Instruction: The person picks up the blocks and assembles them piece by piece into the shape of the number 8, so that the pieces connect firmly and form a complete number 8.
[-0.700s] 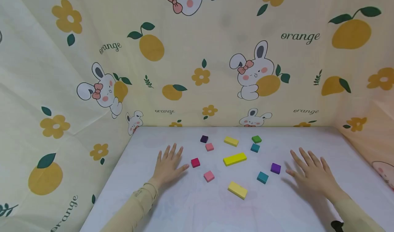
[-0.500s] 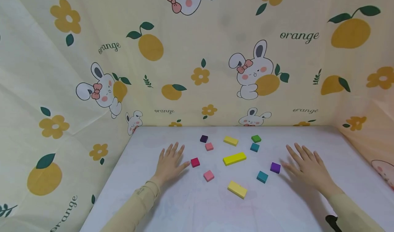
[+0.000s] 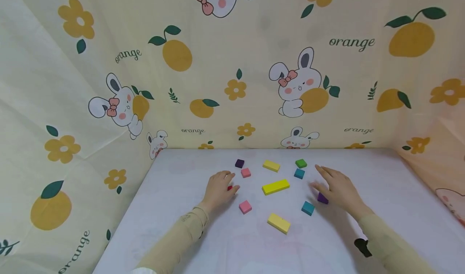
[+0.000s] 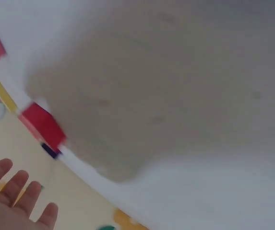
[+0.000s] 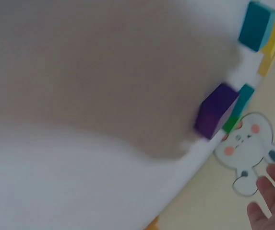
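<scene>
My left hand (image 3: 218, 188) hovers over the red block (image 3: 230, 188), which it mostly hides in the head view. Its thumb and fingers are apart, and the left wrist view shows a gap between the fingers (image 4: 18, 187) and the red block (image 4: 43, 125). On the other side, my right hand (image 3: 338, 188) is above and beside the purple block (image 3: 322, 198), covering part of it. The right fingers (image 5: 269, 191) are loosely extended, apart from the purple block (image 5: 216, 111) in the right wrist view. Neither hand holds anything.
Between the hands lie yellow blocks (image 3: 275, 187), pink blocks (image 3: 245, 207) and teal blocks (image 3: 308, 208). A dark purple block (image 3: 239, 163) and a green block (image 3: 301, 163) are farther back. A patterned cloth (image 3: 218, 116) borders the white table (image 3: 247, 249) behind and at the sides.
Both hands have moved inward over the table, the left to the right and the right to the left. They now partly cover the red and purple blocks. The blocks stay put.
</scene>
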The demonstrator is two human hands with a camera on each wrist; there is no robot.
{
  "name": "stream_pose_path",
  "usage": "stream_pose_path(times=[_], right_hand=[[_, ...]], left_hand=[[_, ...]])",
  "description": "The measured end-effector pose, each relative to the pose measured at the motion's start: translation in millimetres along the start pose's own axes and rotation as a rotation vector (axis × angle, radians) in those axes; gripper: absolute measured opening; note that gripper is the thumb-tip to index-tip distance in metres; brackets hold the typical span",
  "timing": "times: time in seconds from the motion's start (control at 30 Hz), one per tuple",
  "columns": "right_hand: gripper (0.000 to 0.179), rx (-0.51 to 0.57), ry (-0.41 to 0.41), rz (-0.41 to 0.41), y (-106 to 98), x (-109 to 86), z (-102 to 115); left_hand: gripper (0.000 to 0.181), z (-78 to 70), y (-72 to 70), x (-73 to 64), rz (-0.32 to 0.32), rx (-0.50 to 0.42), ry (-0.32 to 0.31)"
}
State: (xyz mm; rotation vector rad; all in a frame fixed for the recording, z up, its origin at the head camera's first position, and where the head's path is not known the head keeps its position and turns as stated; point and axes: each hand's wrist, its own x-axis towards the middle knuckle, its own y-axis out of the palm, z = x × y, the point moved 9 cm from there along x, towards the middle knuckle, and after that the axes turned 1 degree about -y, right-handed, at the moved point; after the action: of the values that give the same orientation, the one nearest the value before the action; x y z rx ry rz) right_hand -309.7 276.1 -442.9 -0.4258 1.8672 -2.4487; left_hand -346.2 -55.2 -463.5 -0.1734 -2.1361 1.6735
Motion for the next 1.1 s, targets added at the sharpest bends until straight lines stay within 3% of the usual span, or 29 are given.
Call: stream_pose_path(times=[0.2, 0.5, 0.8, 1.1], right_hand=[[0.058, 0.068, -0.010, 0.062, 17, 17.8, 19], [0.047, 0.195, -0.026, 0.179, 46, 35.3, 43], [0.040, 0.230, 0.004, 0.253, 67, 50.8, 54], [0.037, 0.265, 0.081, 0.322, 81, 56.3, 49]], left_hand=[[0.043, -33.4, 10.3, 12.2, 0.029, -0.001, 0.014], [0.043, -66.5, 32.9, 21.3, 0.078, 0.011, 0.049], [0.038, -82.6, 40.1, 27.1, 0.059, 0.049, 0.062], [0.031, -85.3, 50.8, 32.5, 0.099, 0.025, 0.015]])
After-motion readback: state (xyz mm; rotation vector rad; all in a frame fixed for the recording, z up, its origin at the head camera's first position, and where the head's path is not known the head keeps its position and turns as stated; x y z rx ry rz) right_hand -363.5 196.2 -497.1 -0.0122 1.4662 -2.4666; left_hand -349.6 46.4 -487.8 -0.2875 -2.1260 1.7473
